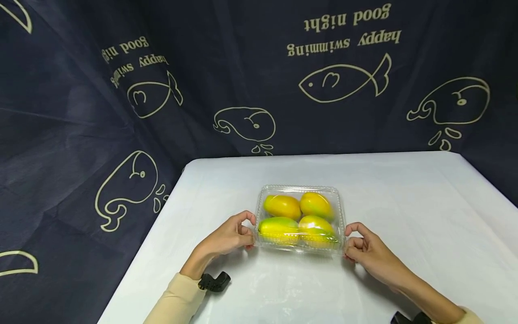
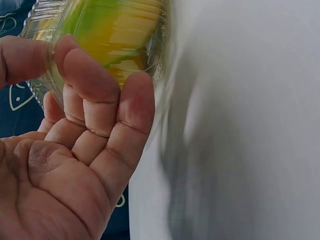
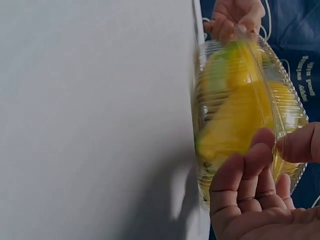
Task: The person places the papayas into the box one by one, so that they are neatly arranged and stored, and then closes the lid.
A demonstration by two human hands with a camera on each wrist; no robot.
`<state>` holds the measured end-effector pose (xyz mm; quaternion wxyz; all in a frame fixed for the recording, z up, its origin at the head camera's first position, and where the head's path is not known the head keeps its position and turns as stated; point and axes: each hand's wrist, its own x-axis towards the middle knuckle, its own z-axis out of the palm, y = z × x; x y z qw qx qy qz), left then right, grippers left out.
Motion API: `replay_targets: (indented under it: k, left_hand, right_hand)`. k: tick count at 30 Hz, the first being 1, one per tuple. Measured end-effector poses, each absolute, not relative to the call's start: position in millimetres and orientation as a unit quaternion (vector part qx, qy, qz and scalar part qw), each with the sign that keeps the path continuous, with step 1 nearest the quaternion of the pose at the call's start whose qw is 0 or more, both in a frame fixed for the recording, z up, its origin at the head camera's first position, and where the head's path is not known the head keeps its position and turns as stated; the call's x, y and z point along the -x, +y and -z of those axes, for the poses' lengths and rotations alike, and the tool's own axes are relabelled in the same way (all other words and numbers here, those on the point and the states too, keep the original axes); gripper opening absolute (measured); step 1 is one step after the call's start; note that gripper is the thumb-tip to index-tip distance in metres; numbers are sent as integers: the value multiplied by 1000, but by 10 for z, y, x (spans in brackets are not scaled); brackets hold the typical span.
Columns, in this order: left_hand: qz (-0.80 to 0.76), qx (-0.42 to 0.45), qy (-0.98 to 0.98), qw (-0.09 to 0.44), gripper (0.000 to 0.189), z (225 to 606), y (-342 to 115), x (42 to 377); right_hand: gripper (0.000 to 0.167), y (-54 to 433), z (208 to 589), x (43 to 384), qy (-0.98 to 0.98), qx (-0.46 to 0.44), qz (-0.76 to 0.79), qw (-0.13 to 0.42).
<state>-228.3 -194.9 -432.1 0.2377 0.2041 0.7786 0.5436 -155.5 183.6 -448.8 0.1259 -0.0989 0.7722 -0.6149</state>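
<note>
A clear plastic clamshell container [image 1: 300, 249] with its lid down sits in the middle of the white table in the head view. Several yellow-green mangoes [image 1: 282, 207] lie inside it in two rows. My left hand [image 1: 227, 236] pinches the container's left edge between thumb and fingers. At the opposite edge, my right hand [image 1: 372, 252] grips the rim the same way, its thumb [image 3: 297, 145] on the lid side and the fingertips below the rim. The ribbed side wall and the mangoes behind it show in both wrist views.
The white table [image 1: 404, 189] reaches past the container on every side. Behind and to the left hangs a dark blue cloth [image 1: 202, 67] with fish and whale drawings. A black wrist camera [image 1: 215, 282] sits at the left cuff.
</note>
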Motion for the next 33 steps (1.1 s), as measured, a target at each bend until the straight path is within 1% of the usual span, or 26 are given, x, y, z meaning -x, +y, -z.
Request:
replay_targets:
  k: [4, 12, 21, 25, 30, 33]
  left_hand:
    - [-545, -204, 777, 240, 29, 4317, -1952, 2283]
    - [-539, -201, 781, 243, 30, 4340, -1947, 2294]
    - [-512, -216, 798, 233, 29, 4363, -1947, 2350]
    - [-493, -229, 811, 215, 31, 4361, -1962, 2359]
    - [-476, -229, 829, 186, 36, 4338, -1977, 2357]
    - [-464, -224, 842, 159, 43, 4323, -1982, 2350]
  right_hand:
    - [33, 1844, 4504, 1568, 766, 98, 621, 134]
    - [34, 1904, 4489, 1580, 757, 99, 622, 172]
    - [35, 1936, 4425, 1661, 789, 105, 582, 166]
    - [31, 1930, 4388, 1681, 815, 107, 555, 130]
    - [22, 1942, 4332, 1677, 858, 108, 500, 46]
    - [20, 1951, 4302, 1676, 881, 108, 461, 5]
